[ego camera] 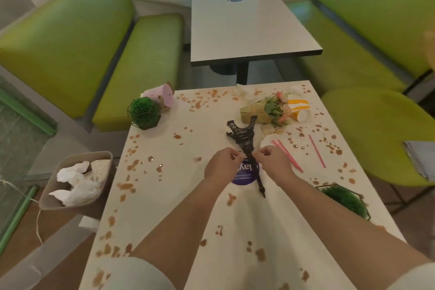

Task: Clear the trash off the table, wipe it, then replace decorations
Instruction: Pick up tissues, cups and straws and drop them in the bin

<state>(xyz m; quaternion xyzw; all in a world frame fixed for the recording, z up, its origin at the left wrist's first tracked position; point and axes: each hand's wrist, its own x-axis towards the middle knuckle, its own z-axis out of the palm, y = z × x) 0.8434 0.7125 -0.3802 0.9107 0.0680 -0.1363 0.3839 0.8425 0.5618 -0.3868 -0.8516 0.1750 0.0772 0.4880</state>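
Note:
A white table (179, 195) is spattered with brown stains. A black Eiffel Tower model (244, 134) lies flat at its middle, over a purple round sticker (244, 178). My left hand (222, 163) and my right hand (273, 162) are both curled beside the tower's narrow part, fingertips pinched at it from either side. Trash lies at the far right: crumpled tissues (242, 92), a tipped yellow-striped paper cup (300, 108), a white lid (268, 142) and pink straws (287, 155). A flower bouquet (270, 109) lies on its side.
A beige bin (77, 179) with tissues stands left of the table. Green ball plants (145, 113) (346, 200) sit at the far-left corner and right edge, a pink pig pot (160, 96) beside the first. Green benches (70, 42) and a second table (242, 21) lie beyond.

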